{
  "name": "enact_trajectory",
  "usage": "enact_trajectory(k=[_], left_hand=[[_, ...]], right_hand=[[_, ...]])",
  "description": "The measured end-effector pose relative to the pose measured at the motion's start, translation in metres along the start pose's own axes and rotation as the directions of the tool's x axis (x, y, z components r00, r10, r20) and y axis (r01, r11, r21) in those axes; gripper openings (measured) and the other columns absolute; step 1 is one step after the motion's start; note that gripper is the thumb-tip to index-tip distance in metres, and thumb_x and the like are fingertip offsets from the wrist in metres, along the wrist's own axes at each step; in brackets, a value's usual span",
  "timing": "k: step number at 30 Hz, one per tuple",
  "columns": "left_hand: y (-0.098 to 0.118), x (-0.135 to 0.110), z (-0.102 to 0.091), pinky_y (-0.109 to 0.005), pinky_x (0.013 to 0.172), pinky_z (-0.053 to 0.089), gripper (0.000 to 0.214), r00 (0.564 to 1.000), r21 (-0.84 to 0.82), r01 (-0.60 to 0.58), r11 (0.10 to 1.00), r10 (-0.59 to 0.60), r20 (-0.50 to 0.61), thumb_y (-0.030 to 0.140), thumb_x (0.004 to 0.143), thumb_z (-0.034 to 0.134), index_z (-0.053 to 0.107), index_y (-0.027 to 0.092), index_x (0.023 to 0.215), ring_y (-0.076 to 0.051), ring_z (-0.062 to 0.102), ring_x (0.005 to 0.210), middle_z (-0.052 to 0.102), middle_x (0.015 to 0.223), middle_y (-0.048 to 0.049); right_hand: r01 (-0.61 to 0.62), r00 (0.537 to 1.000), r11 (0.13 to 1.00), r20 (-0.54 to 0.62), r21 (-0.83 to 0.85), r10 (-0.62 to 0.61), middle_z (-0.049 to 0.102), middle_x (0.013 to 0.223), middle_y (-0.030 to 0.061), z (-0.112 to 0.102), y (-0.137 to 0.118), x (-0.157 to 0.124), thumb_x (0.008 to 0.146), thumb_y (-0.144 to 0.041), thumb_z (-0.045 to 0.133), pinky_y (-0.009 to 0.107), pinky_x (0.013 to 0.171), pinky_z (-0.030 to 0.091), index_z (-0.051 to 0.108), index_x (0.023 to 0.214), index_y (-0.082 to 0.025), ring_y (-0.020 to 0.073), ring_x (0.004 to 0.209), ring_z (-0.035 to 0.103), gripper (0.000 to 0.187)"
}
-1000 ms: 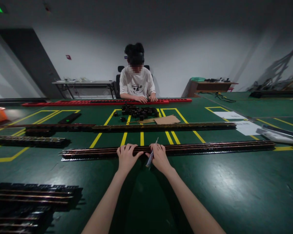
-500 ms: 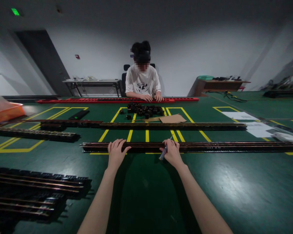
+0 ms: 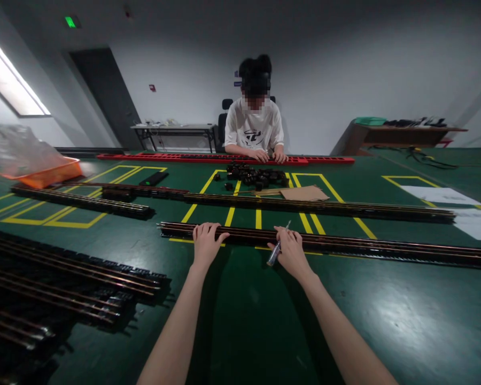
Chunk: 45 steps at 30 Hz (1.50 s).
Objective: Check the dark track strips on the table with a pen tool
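A long black rail (image 3: pixel 248 234) with copper-coloured rods along it lies crosswise on the green table in front of me. Near its left end, my left hand (image 3: pixel 207 243) grips it, fingers over the far side and thumb stretched along the near side. My right hand (image 3: pixel 292 251) is closed around a screwdriver (image 3: pixel 275 253), its handle pointing down toward me and its thin shaft up past the fingers. That same hand also rests against the rail. Behind lies another long dark rail (image 3: pixel 304 206), parallel to the first.
Several more rails (image 3: pixel 84 267) lie at the left, below a shorter one (image 3: pixel 88 203). An orange tray (image 3: pixel 52 172) holds clear plastic. Small black parts (image 3: pixel 256 175) are heaped beside cardboard (image 3: pixel 304 193). A person (image 3: pixel 254 125) sits opposite, hands on a red rail (image 3: pixel 324 160). Papers (image 3: pixel 436 194) lie right.
My view has turned a little to the left, so everything appears shifted right and slightly tilted. Both hands keep their places on the rail, and the screwdriver stays in my right hand.
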<state>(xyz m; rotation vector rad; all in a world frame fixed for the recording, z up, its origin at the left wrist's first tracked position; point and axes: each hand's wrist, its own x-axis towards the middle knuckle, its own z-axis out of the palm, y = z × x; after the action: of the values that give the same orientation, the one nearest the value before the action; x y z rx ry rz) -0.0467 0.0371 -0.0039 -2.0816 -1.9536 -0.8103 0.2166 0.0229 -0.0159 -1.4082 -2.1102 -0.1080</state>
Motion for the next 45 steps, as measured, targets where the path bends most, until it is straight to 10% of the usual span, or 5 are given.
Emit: enact_trajectory(k=[45], left_hand=[[0.003,0.002,0.000,-0.044,0.098,0.030,0.042,0.996,-0.093,-0.018,0.995,0.026,0.082,0.055,0.082,0.048,0.062,0.024,0.107,-0.026,0.044,0.106,0.060,0.110,-0.0057]], right_hand=[[-0.165,0.976,0.986,-0.143,0.024,0.166,0.063,0.079,0.0091,-0.013,-0.010,0.004,0.088,-0.037,0.040,0.038,0.079,0.032,0.041,0.079,-0.021,0.0258,0.081,0.058,0.018]])
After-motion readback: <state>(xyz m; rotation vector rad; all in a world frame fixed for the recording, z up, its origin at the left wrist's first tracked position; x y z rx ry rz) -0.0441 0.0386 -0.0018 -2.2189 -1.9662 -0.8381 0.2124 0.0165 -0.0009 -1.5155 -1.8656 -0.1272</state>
